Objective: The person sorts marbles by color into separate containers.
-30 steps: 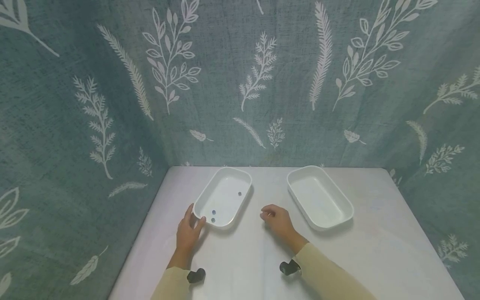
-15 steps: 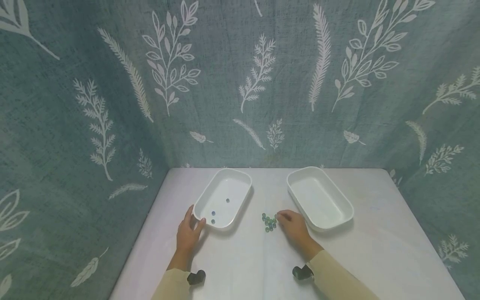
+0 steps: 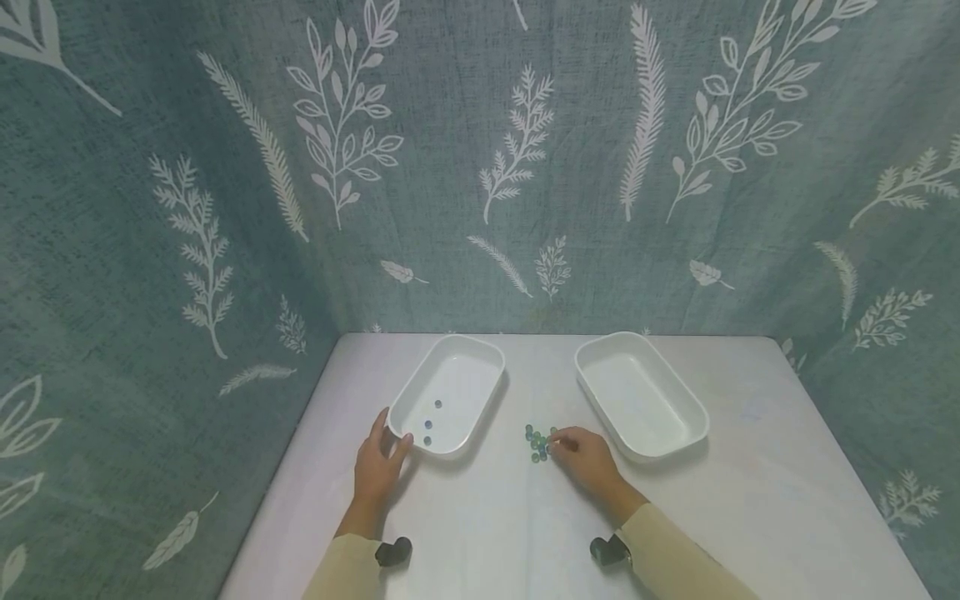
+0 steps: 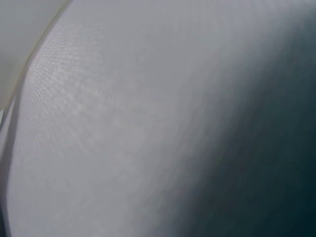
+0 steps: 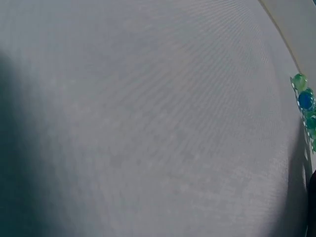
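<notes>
Two white rectangular trays stand on the white table. My left hand (image 3: 377, 467) holds the near left corner of the left tray (image 3: 480, 392), thumb at the near rim and fingers along the outer left side. Three small glass marbles (image 3: 428, 425) lie inside that tray, towards its near left part. Between the trays sits a cluster of green and blue marbles (image 3: 537, 438) on the table. My right hand (image 3: 588, 458) has its curled fingertips at the right side of this cluster; whether they pinch a marble is hidden. The right wrist view shows marbles (image 5: 306, 100) at its edge.
The right tray (image 3: 630, 392) stands just beyond and right of my right hand, with no marbles visible in it. A green leaf-patterned cloth (image 3: 450, 167) hangs behind and beside the table (image 3: 480, 542). The left wrist view shows mostly pale tabletop.
My right hand has moved right and off the marble cluster it covered, then slightly left to its edge. One marble in the left tray has rolled left. The left hand has stayed put.
</notes>
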{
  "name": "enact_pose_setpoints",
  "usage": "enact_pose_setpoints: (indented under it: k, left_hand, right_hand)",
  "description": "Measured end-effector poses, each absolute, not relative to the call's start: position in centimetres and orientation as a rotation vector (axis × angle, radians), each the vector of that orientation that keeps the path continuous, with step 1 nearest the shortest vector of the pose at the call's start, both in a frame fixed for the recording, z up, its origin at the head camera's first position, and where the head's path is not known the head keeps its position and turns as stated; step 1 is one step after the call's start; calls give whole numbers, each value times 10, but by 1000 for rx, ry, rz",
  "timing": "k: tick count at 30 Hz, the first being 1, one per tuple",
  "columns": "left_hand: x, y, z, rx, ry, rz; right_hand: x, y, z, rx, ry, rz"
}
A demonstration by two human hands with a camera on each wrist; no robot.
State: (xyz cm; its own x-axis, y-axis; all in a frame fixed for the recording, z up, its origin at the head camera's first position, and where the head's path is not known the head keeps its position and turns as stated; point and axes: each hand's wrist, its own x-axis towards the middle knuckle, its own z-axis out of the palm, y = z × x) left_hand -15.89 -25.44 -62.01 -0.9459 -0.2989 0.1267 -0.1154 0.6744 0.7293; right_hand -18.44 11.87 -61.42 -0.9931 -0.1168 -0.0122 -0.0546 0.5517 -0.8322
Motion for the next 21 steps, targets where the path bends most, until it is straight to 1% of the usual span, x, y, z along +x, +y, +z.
enact_pose_setpoints:
  k: [12, 21]
  left_hand:
    - [-160, -255, -620, 313, -2637, -1135]
    - [-160, -253, -620, 314, -2629, -1119]
  right_hand:
    - [-181, 117, -615, -311, 2817, -1256]
    - [-181, 116, -620, -371, 2862, -1189]
